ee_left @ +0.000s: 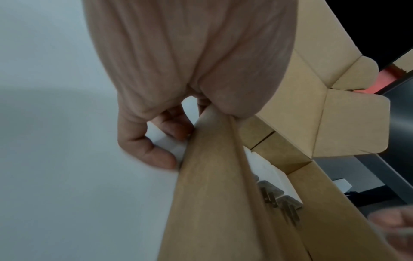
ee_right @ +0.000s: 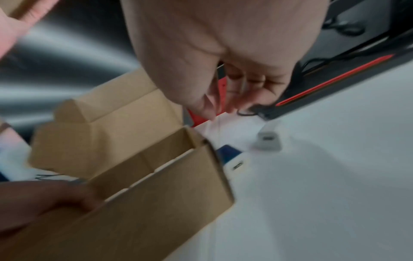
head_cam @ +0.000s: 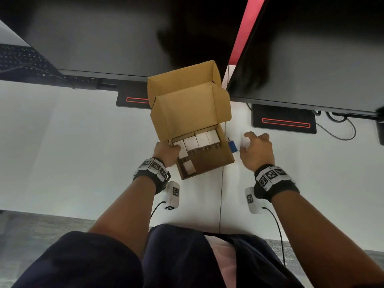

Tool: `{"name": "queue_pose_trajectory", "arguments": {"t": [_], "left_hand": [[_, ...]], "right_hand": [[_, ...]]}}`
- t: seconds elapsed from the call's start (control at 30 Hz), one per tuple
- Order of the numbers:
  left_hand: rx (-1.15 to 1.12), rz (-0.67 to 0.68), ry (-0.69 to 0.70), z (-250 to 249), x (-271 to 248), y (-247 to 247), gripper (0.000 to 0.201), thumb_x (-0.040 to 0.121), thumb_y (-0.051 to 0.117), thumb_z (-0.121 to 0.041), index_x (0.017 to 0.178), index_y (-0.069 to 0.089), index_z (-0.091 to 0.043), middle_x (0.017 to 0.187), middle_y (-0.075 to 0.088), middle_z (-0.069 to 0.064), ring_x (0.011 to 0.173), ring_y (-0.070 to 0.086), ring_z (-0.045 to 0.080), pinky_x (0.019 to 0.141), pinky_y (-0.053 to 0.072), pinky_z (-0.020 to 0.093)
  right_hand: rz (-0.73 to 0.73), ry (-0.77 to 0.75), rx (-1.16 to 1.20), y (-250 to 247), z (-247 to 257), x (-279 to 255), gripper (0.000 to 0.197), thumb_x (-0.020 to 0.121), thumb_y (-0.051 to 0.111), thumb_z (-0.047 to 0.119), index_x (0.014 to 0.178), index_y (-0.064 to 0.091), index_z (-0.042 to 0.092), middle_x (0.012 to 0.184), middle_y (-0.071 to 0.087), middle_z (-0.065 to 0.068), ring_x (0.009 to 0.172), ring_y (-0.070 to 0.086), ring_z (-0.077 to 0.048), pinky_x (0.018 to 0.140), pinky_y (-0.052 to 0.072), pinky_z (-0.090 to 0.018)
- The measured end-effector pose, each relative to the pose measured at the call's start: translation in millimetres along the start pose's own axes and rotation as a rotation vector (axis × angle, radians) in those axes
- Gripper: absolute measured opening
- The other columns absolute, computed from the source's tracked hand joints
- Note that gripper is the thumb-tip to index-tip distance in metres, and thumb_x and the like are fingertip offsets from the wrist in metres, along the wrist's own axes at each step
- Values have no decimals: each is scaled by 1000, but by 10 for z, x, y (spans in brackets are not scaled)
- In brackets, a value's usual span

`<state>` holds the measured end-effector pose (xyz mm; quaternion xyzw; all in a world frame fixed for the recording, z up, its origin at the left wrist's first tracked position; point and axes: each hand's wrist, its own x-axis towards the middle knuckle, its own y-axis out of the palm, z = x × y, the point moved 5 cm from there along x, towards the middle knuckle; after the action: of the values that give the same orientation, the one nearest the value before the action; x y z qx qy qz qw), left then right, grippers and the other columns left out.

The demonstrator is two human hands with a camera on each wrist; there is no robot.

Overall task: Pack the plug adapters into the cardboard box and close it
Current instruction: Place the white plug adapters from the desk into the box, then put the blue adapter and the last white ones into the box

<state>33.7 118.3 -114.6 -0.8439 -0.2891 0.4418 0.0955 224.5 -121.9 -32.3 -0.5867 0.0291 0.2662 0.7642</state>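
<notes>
Head view: the cardboard box [head_cam: 204, 161] is seen on the white desk [head_cam: 72, 142] with its lid upright, a row of white plug adapters [head_cam: 197, 141] packed along its far wall and one more [head_cam: 189, 166] near its front corner. The box's left wall is gripped by the left hand [head_cam: 166, 152], while the right hand [head_cam: 256, 149], right of the box, is spread wide over a loose adapter [ee_right: 267, 141]. That small, smooth, hard block is judged light, best pinched across its flat sides; the matte corrugated box is stiff but crushable.

wrists: black straps [head_cam: 276, 189], white tag-marked blocks [head_cam: 154, 166] | black cables [head_cam: 277, 229] | sleeves: dark navy [head_cam: 79, 260]
</notes>
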Motion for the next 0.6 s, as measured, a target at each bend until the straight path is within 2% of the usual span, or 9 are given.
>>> {"name": "queue_pose_trajectory", "arguments": {"t": [0.03,0.1,0.17,0.23,0.3,0.37,0.43,0.53,0.6], "left_hand": [[3,7,6,-24,-22,-2,35,70,52,-32,96,60,-10,82,59,17,65,57,33,60,48,35],[-7,17,14,-78,-76,-10,18,70,51,-29,85,51,-18,67,47,7,52,45,27,54,38,29],[-21,14,28,-104,-109,-20,14,70,50,-27,81,49,-18,60,42,4,48,41,25,53,34,26],[-20,8,46,-118,-127,-23,11,71,50,-26,80,51,-19,57,43,4,48,41,25,53,34,27],[-15,0,61,-141,-145,-30,9,72,50,-25,79,53,-20,57,44,4,49,42,25,54,34,28],[-15,2,67,-149,-157,-28,5,75,51,-23,78,54,-20,56,45,3,51,42,24,55,33,28],[-32,1,63,-142,-159,-31,5,76,51,-23,77,55,-20,56,45,2,52,42,24,56,34,29],[-46,0,61,-119,-142,-25,10,75,51,-26,78,57,-19,55,46,1,53,43,24,58,35,30],[-49,-6,60,-117,-139,-26,9,75,52,-27,79,56,-20,56,45,1,53,42,24,59,36,30]], "right_hand": [[26,10,-48,7,-48,38,44,94,64,27,136,54,21,133,44,-18,121,49,-40,91,54,-50],[15,-88,-102,23,-54,87,44,93,65,29,136,56,21,137,42,-17,125,43,-39,93,54,-49],[28,-271,-139,84,22,99,48,89,70,21,136,58,22,141,43,-13,126,41,-37,97,52,-49],[123,-411,-202,192,103,95,58,82,72,8,136,57,25,146,43,-8,126,40,-36,99,49,-47],[184,-475,-273,263,169,92,57,80,69,4,132,58,24,141,49,-5,121,42,-33,97,46,-44],[163,-498,-287,264,174,97,52,80,67,4,128,59,23,127,59,-4,113,46,-29,92,46,-41],[113,-478,-200,198,134,99,54,83,68,3,132,58,22,127,59,-6,115,48,-29,94,48,-41],[-22,-374,96,-39,64,56,56,87,71,8,138,52,20,137,52,-9,123,50,-29,102,47,-38],[-121,-377,284,-217,144,-69,54,86,75,16,135,52,22,131,53,-5,111,57,-20,95,51,-31]]}}
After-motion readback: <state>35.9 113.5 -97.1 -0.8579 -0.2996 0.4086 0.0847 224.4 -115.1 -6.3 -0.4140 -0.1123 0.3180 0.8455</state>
